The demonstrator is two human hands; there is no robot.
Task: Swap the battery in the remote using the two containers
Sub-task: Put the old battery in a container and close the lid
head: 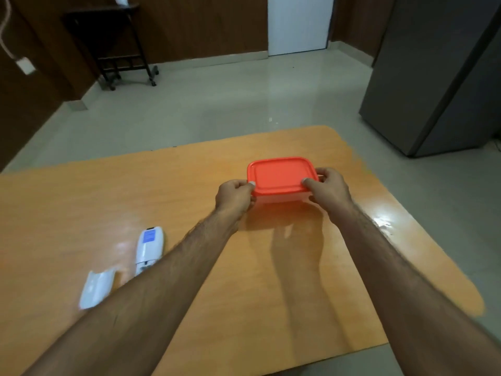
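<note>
The container point(282, 183) is a shallow rectangular tub with rounded corners, its body a cloudy clear plastic and its snap-on lid point(280, 173) a smooth, matte orange-red with a raised rim running round the edge. It sits toward the far right part of the bench point(81, 202), whether resting on it or held just above I cannot tell, though its red glow reflects in the glossy surface below. Both arms stretch straight forward from the near edge, bare forearms angled inward. The left hand point(235, 198) grips the container's near left corner, thumb on the lid's rim and fingers point(253, 199) curled underneath against the wall. The right hand point(328, 189) holds the near right corner the same way, thumb tip pressed on the lid's edge, fingers wrapped round the side. The bench is a glossy orange wood-grain laminate with rounded corners. Off to the left lies the white remote point(150, 248), face down with its battery bay exposed, and just beside it, apart, the curved white battery cover point(96, 288). Grey polished floor point(230, 99) spreads beyond.
</note>
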